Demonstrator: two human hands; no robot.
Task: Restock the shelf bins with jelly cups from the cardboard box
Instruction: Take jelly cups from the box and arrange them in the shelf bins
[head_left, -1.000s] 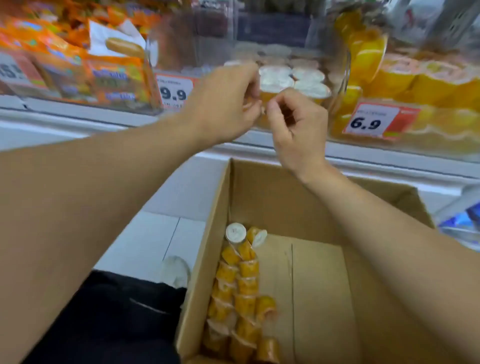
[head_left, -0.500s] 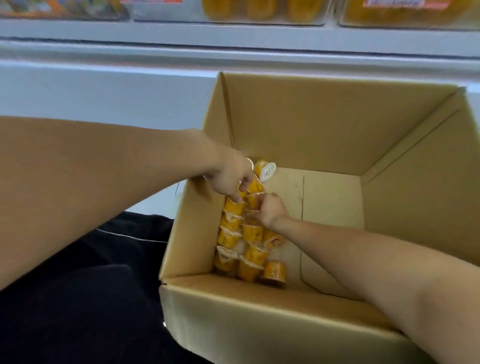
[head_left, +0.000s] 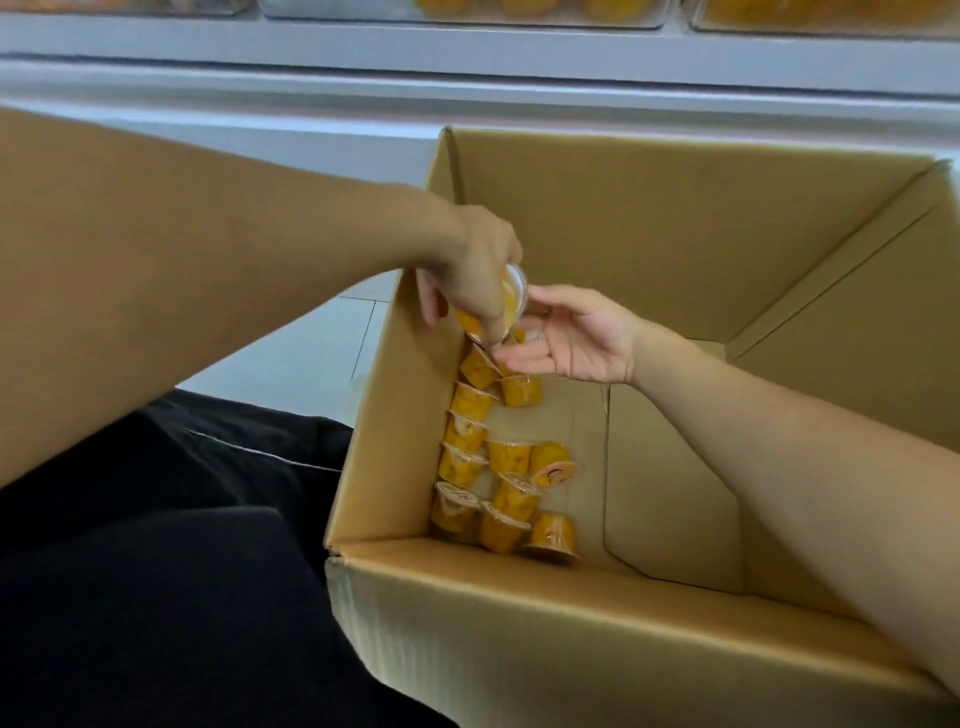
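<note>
An open cardboard box (head_left: 675, 234) stands in front of me on the floor. Several orange jelly cups (head_left: 493, 467) with white lids lie in a loose row along its left inner wall. My left hand (head_left: 472, 270) is lifted above the row, fingers curled round a jelly cup (head_left: 511, 296) with another partly hidden beneath it. My right hand (head_left: 566, 338) is held palm up just right of it, fingers spread and relaxed, touching the cup's lid edge. The shelf bins (head_left: 519, 8) with yellow cups show only as a strip at the top.
The white shelf edge (head_left: 467, 52) runs across the top above the box. My dark trouser leg (head_left: 156, 571) fills the lower left, against the box's left side. Pale floor tiles (head_left: 311, 348) show between leg and box. The box's right half is bare cardboard.
Both hands dropped from the shelf bin into the box. Since half a second ago, my left hand has risen with cups in it and my right hand has opened beside it.
</note>
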